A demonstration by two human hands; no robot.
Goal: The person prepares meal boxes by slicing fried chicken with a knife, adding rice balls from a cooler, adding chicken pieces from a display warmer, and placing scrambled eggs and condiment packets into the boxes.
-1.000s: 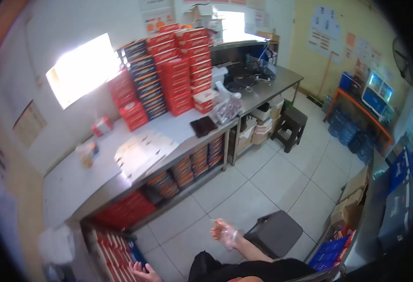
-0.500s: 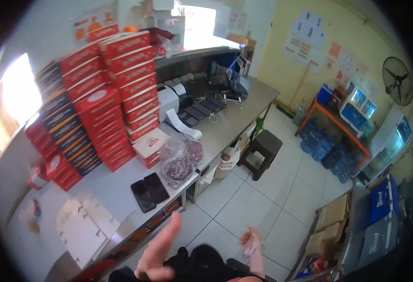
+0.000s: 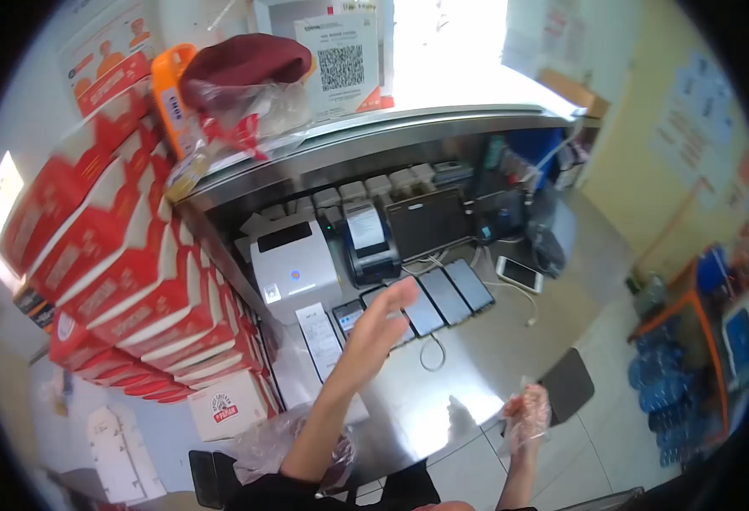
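My left hand (image 3: 380, 328) stretches over a row of phones (image 3: 423, 305) on the steel counter, with its fingers extended and nothing in them. It covers part of the phones in the middle of the row. Lower right, my right hand (image 3: 528, 415) is raised near the counter's front edge with its fingers curled. Thin clear plastic shows around that hand and wrist; whether it is a glove or a bag is unclear. Beside my left forearm are a printed paper slip (image 3: 319, 341) and a white printer (image 3: 296, 266). A smaller dark printer (image 3: 369, 247) stands next to it.
Tall stacks of red boxes (image 3: 127, 281) rise at the left. A bagged dark red item (image 3: 336, 456) lies under my left forearm. A white phone (image 3: 519, 274) with a cable rests farther right. A shelf (image 3: 443, 128) overhangs the back; a dark stool (image 3: 567, 385) stands below right.
The view has moved closer to the printers and phones. My left hand has gone from near the white table's edge to above the phones. My right hand has come up beside the counter.
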